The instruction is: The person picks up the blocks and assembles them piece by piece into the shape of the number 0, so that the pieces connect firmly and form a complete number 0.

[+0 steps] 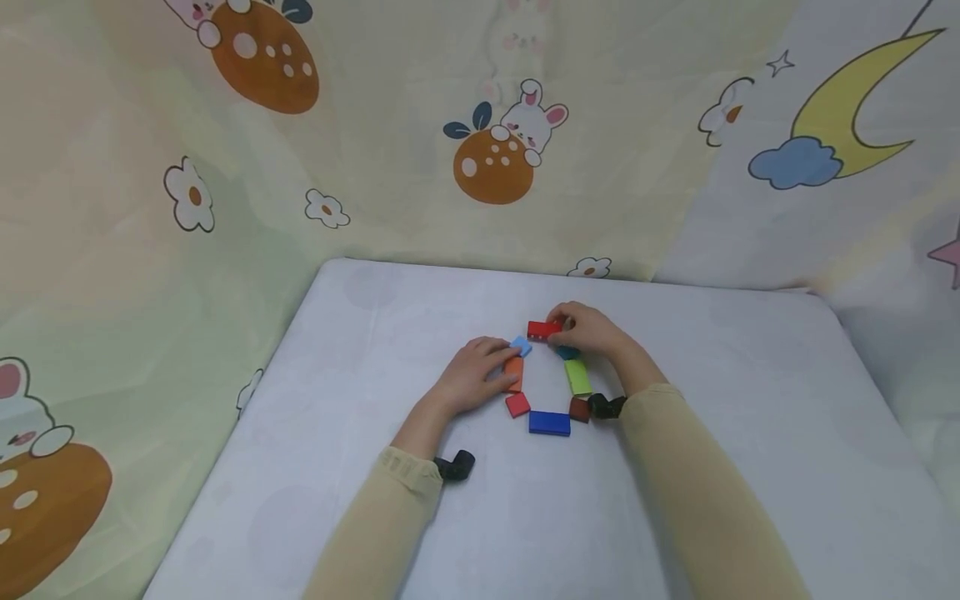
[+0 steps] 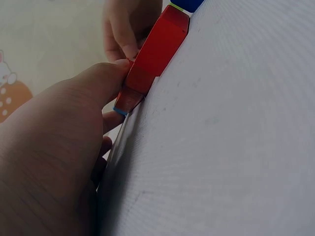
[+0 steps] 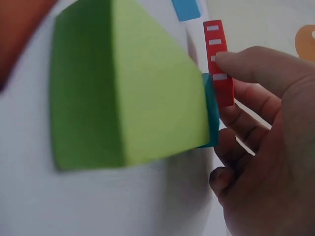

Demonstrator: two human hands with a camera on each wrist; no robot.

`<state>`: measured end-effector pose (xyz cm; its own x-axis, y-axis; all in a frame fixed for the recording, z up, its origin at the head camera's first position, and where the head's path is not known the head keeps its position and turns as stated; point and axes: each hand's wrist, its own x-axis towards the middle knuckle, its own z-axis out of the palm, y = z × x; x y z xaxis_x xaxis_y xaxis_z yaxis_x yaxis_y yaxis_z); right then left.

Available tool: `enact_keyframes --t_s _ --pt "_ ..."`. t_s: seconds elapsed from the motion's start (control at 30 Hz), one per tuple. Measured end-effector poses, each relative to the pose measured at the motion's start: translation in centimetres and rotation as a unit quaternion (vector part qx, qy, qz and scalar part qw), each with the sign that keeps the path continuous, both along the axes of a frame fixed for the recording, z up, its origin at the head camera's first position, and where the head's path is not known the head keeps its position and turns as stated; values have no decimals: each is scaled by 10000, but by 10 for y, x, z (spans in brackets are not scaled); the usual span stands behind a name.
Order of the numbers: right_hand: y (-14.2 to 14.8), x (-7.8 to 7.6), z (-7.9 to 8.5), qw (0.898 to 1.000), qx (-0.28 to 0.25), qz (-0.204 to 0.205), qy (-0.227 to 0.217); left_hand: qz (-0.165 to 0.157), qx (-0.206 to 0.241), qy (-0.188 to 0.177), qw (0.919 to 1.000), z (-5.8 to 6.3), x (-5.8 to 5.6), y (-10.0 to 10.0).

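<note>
Between its thumb and fingers my right hand [image 1: 588,329] pinches a red block [image 3: 212,42] with a row of white marks, at the far end of a ring of blocks. A teal block [image 3: 212,113] lies just below it, beside a lime green block [image 1: 577,377]. On the ring's left side, my left hand [image 1: 474,375] rests its thumb and fingertips at an orange block [image 1: 515,367] and a light blue block [image 1: 521,345]. A plain red block [image 1: 517,405] sits near its thumb; the left wrist view shows it close up.
A blue block [image 1: 550,423] and a brown block [image 1: 579,409] form the near side of the ring. Dark wrist cameras [image 1: 456,467] sit by both cuffs. The white tabletop [image 1: 300,467] ends at a patterned cloth backdrop [image 1: 390,167].
</note>
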<state>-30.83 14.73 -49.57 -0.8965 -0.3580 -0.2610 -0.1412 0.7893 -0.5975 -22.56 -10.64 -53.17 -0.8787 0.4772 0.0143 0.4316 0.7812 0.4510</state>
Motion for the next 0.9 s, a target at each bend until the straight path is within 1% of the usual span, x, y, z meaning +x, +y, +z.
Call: enact_keyframes --t_s 0.17,0.4,0.6,0.9 --pt "-1 5 0 9999 -46 131 -96 33 23 -66 10000 0 1 -1" --pt "0 7 0 9996 -28 281 -69 79 37 -32 10000 -1 0 0" --pt "3 8 1 9994 -15 351 -72 28 -5 25 10000 -3 -1 1" --pt "8 9 0 9990 24 438 -16 -18 -9 15 10000 -3 -2 3"
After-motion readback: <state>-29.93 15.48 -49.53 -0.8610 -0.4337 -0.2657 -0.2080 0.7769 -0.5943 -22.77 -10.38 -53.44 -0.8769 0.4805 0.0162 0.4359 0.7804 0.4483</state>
